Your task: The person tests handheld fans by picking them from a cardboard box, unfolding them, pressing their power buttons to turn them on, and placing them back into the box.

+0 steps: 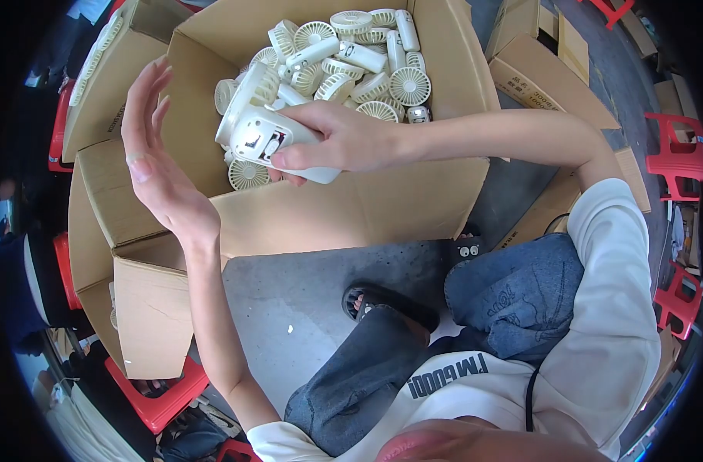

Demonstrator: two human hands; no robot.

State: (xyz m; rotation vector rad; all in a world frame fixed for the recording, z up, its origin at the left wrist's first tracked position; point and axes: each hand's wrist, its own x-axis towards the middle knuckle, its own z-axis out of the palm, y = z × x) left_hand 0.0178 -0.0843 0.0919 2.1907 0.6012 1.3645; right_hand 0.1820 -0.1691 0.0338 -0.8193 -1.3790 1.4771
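My right hand is wrapped round the handle of a white handheld fan, with the thumb near a small dark slot and the button area on its body. The round fan head points up and left, over the front part of a large cardboard box. My left hand is raised at the box's left side, fingers stretched out and holding nothing. It is apart from the fan. Inside the box lies a heap of white handheld fans, jumbled at different angles.
Open cardboard boxes stand at the left and upper right. Red plastic stools are at the right and lower left. Grey floor and my sandalled foot show below the large box.
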